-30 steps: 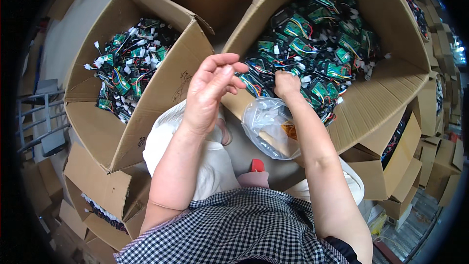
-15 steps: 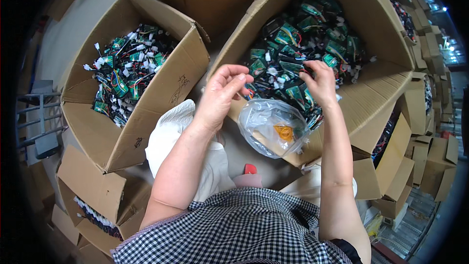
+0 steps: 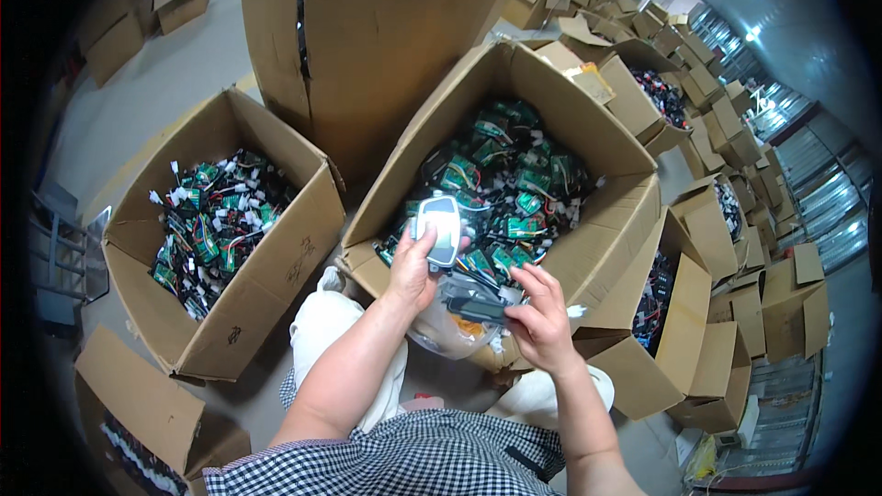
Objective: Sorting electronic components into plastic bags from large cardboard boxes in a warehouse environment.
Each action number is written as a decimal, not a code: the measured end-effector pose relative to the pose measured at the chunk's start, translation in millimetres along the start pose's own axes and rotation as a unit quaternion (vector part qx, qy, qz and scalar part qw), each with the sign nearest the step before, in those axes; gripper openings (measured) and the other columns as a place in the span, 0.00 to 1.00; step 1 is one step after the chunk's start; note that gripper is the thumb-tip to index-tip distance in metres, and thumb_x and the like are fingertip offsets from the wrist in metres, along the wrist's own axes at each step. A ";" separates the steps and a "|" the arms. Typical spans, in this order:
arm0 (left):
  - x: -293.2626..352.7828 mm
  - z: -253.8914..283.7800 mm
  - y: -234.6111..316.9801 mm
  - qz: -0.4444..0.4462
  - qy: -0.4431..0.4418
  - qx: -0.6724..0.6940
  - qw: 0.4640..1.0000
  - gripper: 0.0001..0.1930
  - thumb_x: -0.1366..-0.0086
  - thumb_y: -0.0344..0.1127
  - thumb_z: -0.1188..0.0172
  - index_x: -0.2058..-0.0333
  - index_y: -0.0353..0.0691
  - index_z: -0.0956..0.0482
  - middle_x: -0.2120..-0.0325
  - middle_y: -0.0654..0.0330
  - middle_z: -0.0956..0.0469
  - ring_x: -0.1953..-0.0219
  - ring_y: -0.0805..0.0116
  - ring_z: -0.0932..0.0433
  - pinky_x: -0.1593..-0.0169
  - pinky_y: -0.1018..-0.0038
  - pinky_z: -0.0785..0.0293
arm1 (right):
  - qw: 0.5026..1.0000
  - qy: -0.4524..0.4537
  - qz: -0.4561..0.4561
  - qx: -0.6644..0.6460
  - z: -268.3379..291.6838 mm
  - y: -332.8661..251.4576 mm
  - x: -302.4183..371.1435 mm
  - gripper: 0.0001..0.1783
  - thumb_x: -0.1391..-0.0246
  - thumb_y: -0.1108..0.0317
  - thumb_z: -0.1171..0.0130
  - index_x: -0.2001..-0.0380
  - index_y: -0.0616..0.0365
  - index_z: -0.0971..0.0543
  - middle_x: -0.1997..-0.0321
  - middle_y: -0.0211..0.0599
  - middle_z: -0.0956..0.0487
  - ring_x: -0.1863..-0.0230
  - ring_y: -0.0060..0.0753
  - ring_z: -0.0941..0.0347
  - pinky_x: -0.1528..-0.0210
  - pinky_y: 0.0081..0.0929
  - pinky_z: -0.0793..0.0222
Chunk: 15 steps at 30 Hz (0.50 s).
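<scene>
My left hand [image 3: 411,276] is closed round a silver-white casing with a dark screen [image 3: 439,228], held upright over the near part of an open cardboard box [image 3: 606,234]. To its right, my right hand [image 3: 544,323] grips the end of a flat dark display module [image 3: 478,309]. Below the module hangs a clear plastic bag [image 3: 430,338] at the box's near edge, with orange bands [image 3: 473,327] in it. Behind both hands, green circuit boards [image 3: 524,204] with wires and white plugs fill the box.
At left stands another box [image 3: 266,280] of wired boards. A tall carton [image 3: 386,55] holding black parts rises at the back. More open boxes [image 3: 684,312] crowd the right side, and a flapped carton [image 3: 142,395] sits at lower left. A metal frame [image 3: 69,248] stands far left.
A silver-white casing is now in my left hand, which showed nothing before. My right hand has left the boards and holds a dark display module. The view has tilted up.
</scene>
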State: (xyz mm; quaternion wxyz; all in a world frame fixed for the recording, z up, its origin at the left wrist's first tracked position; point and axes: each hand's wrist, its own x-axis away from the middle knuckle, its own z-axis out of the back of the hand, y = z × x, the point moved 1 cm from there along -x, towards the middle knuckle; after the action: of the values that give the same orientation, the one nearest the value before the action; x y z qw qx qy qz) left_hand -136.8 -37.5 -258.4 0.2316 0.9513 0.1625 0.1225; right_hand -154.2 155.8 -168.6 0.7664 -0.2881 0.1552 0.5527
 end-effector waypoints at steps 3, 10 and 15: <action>-2.6 0.6 -0.6 -0.106 -0.036 -0.116 0.987 0.18 0.34 0.39 0.50 0.47 0.43 0.35 0.58 0.58 0.25 0.60 0.69 0.23 0.58 0.72 0.24 | 0.871 0.123 -0.240 -0.411 -8.9 -5.8 36.9 0.08 0.52 0.81 0.44 0.67 0.61 0.28 0.59 0.42 0.24 0.60 0.30 0.27 0.59 0.25 0.29; 35.3 1.0 -29.9 0.051 -0.156 -0.141 0.976 0.33 0.34 0.57 0.58 0.39 0.40 0.47 0.52 0.64 0.30 0.47 0.75 0.35 0.43 0.76 0.40 | 0.562 0.314 -0.432 -0.631 -71.9 -15.5 2.3 0.17 0.45 0.75 0.46 0.54 0.59 0.37 0.64 0.38 0.25 0.68 0.30 0.25 0.69 0.26 0.25; 45.3 -8.3 -25.4 -0.004 -0.104 -0.131 0.986 0.25 0.36 0.44 0.46 0.44 0.42 0.40 0.60 0.64 0.27 0.59 0.77 0.28 0.57 0.78 0.29 | 0.582 0.316 -0.475 -0.580 -104.5 -21.2 10.5 0.26 0.46 0.76 0.45 0.46 0.59 0.41 0.65 0.36 0.24 0.65 0.25 0.26 0.65 0.20 0.27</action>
State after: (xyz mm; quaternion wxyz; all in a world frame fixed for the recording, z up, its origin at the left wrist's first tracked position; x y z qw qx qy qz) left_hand -104.2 3.7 -256.3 0.3705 0.9196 0.1235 0.0420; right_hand -122.3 94.9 -250.9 0.4923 -0.8603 -0.1251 -0.0432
